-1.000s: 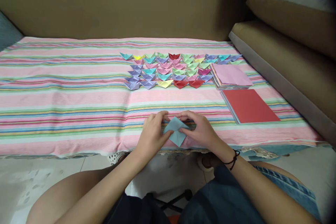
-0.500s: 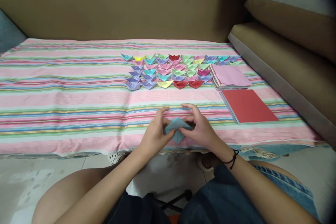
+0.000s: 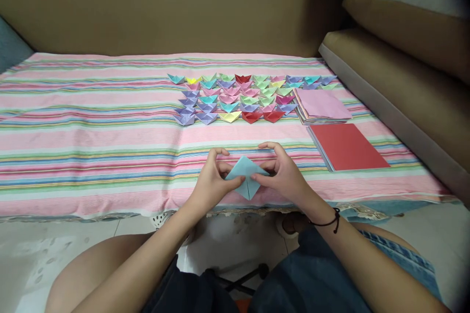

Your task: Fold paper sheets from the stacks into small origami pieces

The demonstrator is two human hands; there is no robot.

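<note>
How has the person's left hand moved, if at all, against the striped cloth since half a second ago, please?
Yes, slightly. The left hand has drawn back along the striped cloth, away from the right hand, baring more of the light blue folded paper held between them.

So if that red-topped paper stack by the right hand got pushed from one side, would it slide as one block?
Probably not. The red-topped stack is loose thin sheets with edges already fanned, so it would likely shear. The striped cloth may also bunch up.
</note>
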